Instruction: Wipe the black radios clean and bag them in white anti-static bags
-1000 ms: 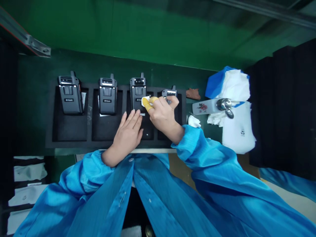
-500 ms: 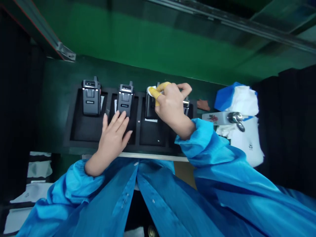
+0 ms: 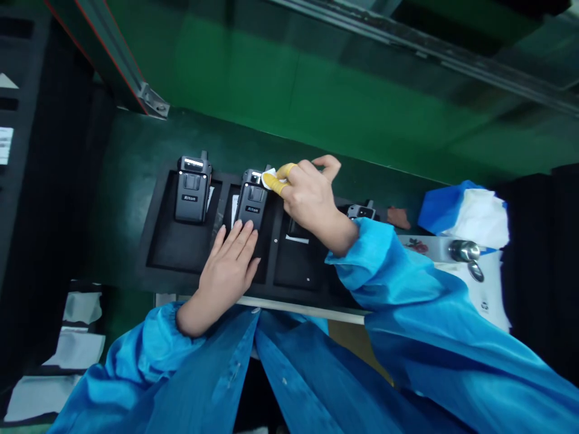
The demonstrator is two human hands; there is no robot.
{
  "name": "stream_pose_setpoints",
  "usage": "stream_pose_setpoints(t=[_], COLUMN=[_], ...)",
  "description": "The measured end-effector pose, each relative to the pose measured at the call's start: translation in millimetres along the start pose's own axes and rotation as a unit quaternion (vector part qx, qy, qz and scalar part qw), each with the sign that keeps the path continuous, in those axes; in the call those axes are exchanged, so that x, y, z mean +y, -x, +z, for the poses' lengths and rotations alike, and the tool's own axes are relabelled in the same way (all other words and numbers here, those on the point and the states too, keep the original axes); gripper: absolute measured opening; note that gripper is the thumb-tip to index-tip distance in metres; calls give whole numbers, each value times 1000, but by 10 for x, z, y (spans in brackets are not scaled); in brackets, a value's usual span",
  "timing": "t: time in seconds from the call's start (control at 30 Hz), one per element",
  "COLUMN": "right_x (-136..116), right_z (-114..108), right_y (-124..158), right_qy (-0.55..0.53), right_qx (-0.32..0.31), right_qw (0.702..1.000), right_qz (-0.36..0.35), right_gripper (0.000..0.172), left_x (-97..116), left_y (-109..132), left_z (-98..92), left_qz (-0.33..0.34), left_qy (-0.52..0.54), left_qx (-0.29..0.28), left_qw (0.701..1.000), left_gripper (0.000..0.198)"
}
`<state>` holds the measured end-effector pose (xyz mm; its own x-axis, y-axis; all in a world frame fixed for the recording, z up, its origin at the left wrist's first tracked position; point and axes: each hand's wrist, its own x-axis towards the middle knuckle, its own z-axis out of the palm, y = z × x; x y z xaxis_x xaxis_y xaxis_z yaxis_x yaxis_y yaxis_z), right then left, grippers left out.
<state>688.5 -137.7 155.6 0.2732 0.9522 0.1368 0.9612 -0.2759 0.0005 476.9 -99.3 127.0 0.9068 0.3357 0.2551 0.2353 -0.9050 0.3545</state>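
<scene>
A black foam tray [image 3: 156, 241] holds several black Riton handheld radios upright in its slots. My left hand [image 3: 228, 268] lies flat with fingers stretched out, its fingertips touching the bottom of the second radio [image 3: 252, 205]. My right hand [image 3: 310, 196], with yellow finger cots, pinches a small white wipe [image 3: 268, 179] and presses it on the top of that radio. The leftmost radio [image 3: 192, 188] stands untouched. The third radio is mostly hidden behind my right hand, and a fourth radio [image 3: 360, 211] peeks out past my wrist.
A blue-and-white pile of cloths [image 3: 465, 214] and a white dispenser bottle with a metal cap [image 3: 461, 250] lie at the right. A small reddish scrap [image 3: 398, 217] sits beside the tray. White sheets [image 3: 81, 325] lie lower left. Dark foam stacks stand at both sides.
My right hand has moved left with the wipe from the third radio to the top of the second one. My left hand has stayed at the second radio's base since half a second ago.
</scene>
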Motion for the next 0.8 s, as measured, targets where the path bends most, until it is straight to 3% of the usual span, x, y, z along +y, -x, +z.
stream_pose_setpoints(t=[0.23, 0.37, 0.57, 0.63, 0.8], right_x=[-220, -99, 145, 63, -221], right_z=[25, 74, 118, 117, 118], right_y=[-171, -42, 118, 46, -133], right_qy=[2, 2, 42, 43, 54], right_qx=[6, 31, 86, 97, 66], right_qw=[999, 998, 994, 993, 996], right_qz=[-51, -60, 47, 56, -2], right_gripper=[43, 38, 36, 37, 37], left_x=[6, 11, 5, 3, 5], left_y=[6, 3, 3, 5, 1], left_z=[-5, -10, 3, 7, -2], left_qz=[-9, -7, 4, 11, 18], left_qy=[16, 16, 10, 5, -11], left_qx=[-4, -3, 15, 22, 27], left_qw=[1000, 1000, 1000, 1000, 999], left_gripper=[49, 51, 50, 48, 42])
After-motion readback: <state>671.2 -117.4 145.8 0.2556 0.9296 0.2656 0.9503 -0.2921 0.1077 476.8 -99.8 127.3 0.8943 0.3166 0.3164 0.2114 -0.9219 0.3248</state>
